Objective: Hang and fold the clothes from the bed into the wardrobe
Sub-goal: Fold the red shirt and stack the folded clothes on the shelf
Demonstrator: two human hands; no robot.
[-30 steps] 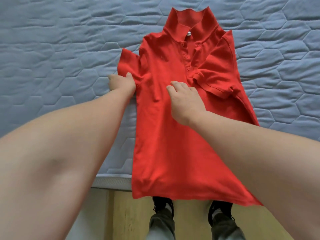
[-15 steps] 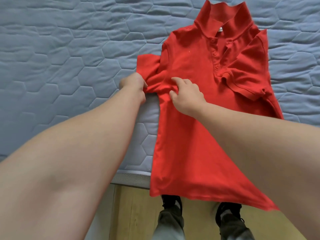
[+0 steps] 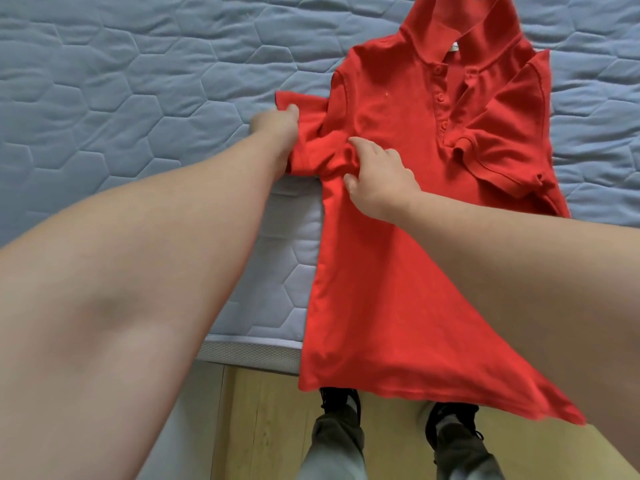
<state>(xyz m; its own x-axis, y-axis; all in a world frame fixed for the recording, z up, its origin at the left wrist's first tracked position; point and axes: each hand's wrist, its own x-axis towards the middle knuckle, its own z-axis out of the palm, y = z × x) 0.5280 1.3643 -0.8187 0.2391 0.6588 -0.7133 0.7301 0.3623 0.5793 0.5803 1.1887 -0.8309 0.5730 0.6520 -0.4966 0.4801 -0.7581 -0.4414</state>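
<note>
A red polo shirt [image 3: 398,271] lies face up on the blue quilted bed [image 3: 121,81], right of centre, its hem hanging over the near edge. Our left hand [image 3: 275,128] pinches the sleeve [image 3: 304,109] at mid-frame; our right hand [image 3: 375,178] grips bunched fabric just beside it. Below, our shoes [image 3: 450,420] stand on the wooden floor [image 3: 263,420].

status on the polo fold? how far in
Early. Done: the red polo shirt lies face up on the bed, its far sleeve already folded across the chest. In hand: the left hand grips the near sleeve, and the right hand pinches the bunched side seam. Left: that side fold, then folding up the hem, which overhangs the bed edge. No wardrobe in view.
</note>
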